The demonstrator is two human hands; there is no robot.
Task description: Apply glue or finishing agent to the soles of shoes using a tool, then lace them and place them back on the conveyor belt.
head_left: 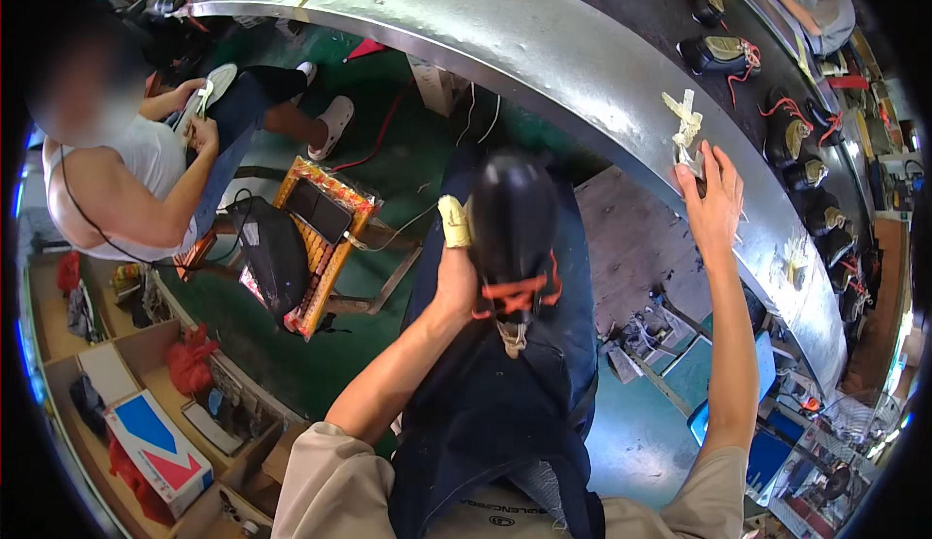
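A black shoe (510, 214) with red laces (519, 291) rests over my lap, its rounded black end pointing away from me. My left hand (454, 279) grips the shoe along its left side. A yellow cover (452, 221) wraps the thumb of that hand. At the right, my right hand (714, 197) reaches to the metal ledge (582, 83). Its thumb and forefinger come together around something small and pale, too small to name. Just beyond those fingertips, cream-coloured residue (685, 117) sticks to the metal.
Several black shoes with red laces (726, 56) line the dark surface beyond the ledge. Left of me, a seated person (126, 185) handles a pale sole (218, 83). Between us stands a stool holding a phone (318, 211) and a black bag (267, 252). A fan (840, 476) stands lower right.
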